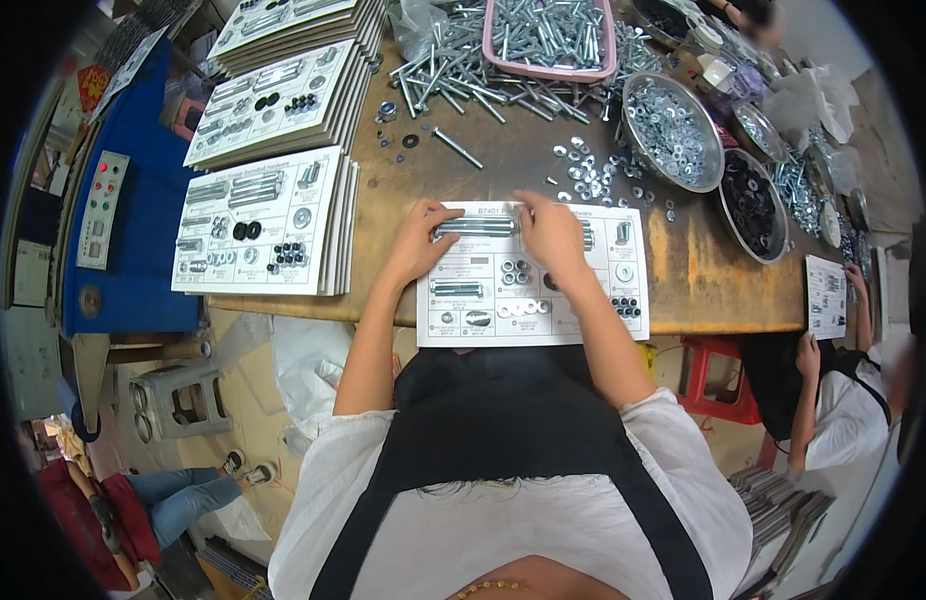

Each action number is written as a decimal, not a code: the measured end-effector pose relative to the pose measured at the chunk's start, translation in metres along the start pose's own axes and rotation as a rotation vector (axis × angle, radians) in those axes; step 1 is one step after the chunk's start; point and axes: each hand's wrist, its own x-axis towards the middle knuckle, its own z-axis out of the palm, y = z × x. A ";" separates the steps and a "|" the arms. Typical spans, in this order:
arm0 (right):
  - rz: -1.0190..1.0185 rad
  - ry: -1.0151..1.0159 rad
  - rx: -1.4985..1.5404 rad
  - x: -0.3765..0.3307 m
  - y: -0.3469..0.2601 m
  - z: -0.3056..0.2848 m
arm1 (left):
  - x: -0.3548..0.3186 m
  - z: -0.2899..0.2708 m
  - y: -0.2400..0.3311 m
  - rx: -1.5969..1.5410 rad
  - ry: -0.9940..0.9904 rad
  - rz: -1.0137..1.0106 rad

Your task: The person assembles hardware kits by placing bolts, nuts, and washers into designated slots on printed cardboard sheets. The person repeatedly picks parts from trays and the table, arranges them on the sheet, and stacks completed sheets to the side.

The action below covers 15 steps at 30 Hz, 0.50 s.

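Note:
A white hardware card [483, 330] lies on the table in front of me, its near edge just over the table's edge. Long silver bolts [488, 227] lie across its upper left part. At their left end my left hand [415, 250] is closed, thumb and fingers around the bolt ends. My right hand [555, 245] is bent over the card by the bolts' other end; its fingers are curled and slightly blurred, and what they hold is hidden. Lower on the card show more bolts [456, 289], nuts [514, 271], pale washers [523, 308] and black nuts [626, 307].
Stacked hardware cards [248, 225] stand at the left. Loose bolts surround a pink basket [550, 72] at the back. Washers [586, 175] lie beside a steel bowl [673, 130]; another bowl [753, 205] holds black parts. At the right, a co-worker holds a card [825, 297].

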 end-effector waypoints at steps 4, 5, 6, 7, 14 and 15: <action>-0.142 0.300 0.107 0.103 0.019 -0.031 | -0.012 0.000 -0.007 -0.210 0.237 -0.032; -0.156 0.376 0.082 0.136 0.026 -0.039 | -0.017 -0.001 -0.007 -0.250 0.311 -0.042; -0.141 0.417 -0.025 0.169 0.037 -0.044 | -0.022 -0.002 -0.008 -0.228 0.354 -0.032; -0.086 0.396 -0.059 0.197 0.045 -0.050 | -0.029 -0.001 -0.014 -0.182 0.392 -0.021; 0.116 0.225 -0.268 0.294 0.078 -0.024 | -0.061 -0.001 -0.025 -0.156 0.532 -0.039; 0.108 0.228 -0.252 0.296 0.080 -0.024 | -0.059 -0.002 -0.024 -0.163 0.534 -0.051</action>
